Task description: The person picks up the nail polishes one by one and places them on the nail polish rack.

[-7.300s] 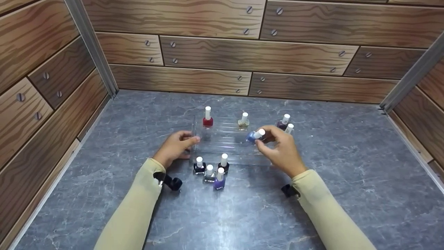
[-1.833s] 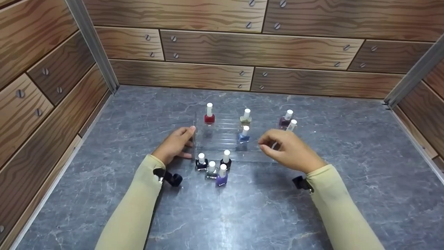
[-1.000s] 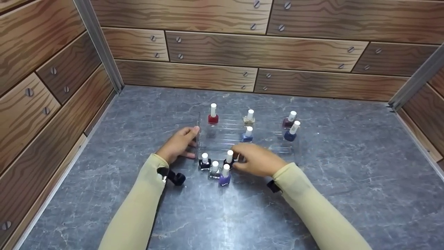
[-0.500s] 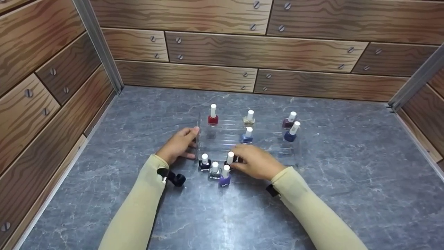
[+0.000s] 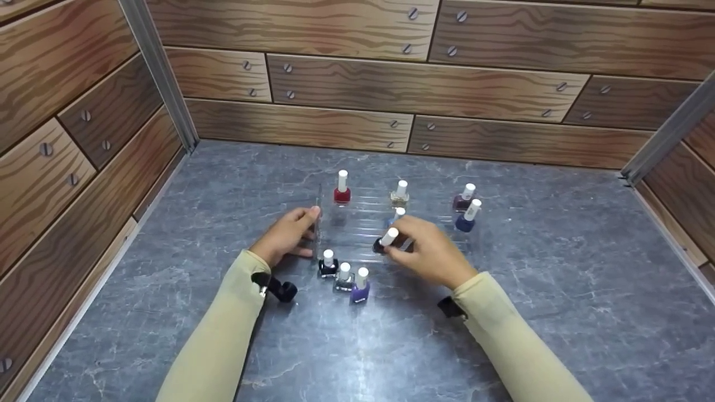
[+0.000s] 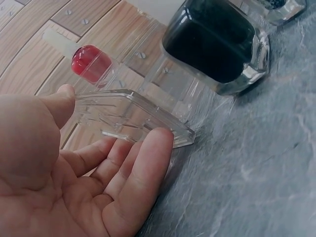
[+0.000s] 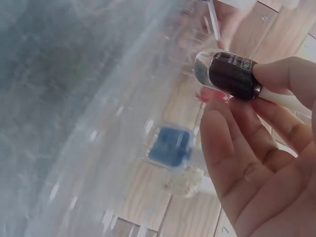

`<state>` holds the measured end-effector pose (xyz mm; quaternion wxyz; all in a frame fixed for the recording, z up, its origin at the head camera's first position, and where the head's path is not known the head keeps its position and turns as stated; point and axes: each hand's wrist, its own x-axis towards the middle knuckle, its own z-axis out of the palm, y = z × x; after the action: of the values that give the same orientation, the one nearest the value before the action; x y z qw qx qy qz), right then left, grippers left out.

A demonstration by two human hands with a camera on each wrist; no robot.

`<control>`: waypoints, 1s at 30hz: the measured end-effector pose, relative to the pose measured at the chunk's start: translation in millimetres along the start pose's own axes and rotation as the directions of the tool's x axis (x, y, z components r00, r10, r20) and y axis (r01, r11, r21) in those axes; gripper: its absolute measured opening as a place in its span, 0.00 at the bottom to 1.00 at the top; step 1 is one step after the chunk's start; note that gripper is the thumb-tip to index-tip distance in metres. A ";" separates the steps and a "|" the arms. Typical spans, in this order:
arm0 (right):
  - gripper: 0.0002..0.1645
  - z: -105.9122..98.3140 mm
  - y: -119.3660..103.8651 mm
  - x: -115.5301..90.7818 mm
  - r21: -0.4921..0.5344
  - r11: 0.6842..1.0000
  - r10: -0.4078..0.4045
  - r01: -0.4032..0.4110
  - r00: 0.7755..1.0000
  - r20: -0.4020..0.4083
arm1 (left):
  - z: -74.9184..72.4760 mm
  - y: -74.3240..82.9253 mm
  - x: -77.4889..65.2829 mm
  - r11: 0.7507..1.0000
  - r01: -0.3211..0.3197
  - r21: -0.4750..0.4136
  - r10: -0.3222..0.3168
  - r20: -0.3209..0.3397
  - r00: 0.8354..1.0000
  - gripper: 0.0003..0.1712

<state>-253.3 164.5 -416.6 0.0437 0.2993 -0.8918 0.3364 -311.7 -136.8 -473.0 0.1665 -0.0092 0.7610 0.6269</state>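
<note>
My right hand point(image 5: 430, 251) pinches a dark nail polish bottle point(image 7: 234, 74) with a white cap, tilted and raised over the front of a clear plastic stepped rack point(image 5: 357, 228). My left hand point(image 5: 285, 234) holds the rack's left side panel point(image 6: 133, 106), thumb at its upper edge and fingers curled against its outer side. On the rack stand red point(image 5: 342, 195), pale glittery point(image 5: 399, 199), plum point(image 5: 463, 201) and dark blue point(image 5: 465, 223) nail polish bottles. A light blue bottle point(image 7: 171, 146) stands there too, partly hidden behind my right hand in the head view.
In front of the rack, on the grey marbled tabletop point(image 5: 346, 357), stand a black bottle point(image 5: 328, 268), a clear glittery bottle point(image 5: 344, 281) and a purple bottle point(image 5: 360, 293). Wood-patterned walls point(image 5: 335, 128) enclose the back and sides.
The light blue bottle was set on the rack and released. My right hand then took the dark bottle from the front group and lifted it towards the rack. My left hand stayed at the panel.
</note>
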 end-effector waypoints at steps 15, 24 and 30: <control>0.13 -16.6 3.1 4.3 0.259 0.948 -0.068 0.187 0.910 -0.410 | -1.6 0.2 -0.6 1.000 -0.009 0.003 0.009 0.002 1.000 0.35; 0.10 -23.8 9.1 3.0 0.230 0.960 -0.056 0.160 0.913 -0.403 | 0.0 -0.9 0.7 1.000 0.005 -0.020 -0.006 -0.013 1.000 0.35; 0.10 -32.5 13.5 -0.4 0.198 0.976 -0.022 0.093 0.942 -0.335 | 0.2 -0.5 0.2 1.000 0.007 -0.029 -0.008 -0.014 1.000 0.35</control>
<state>-264.6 193.1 -399.5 0.1705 0.2677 -0.8218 0.4732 -311.8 -136.7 -473.6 0.1632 -0.0189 0.7529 0.6373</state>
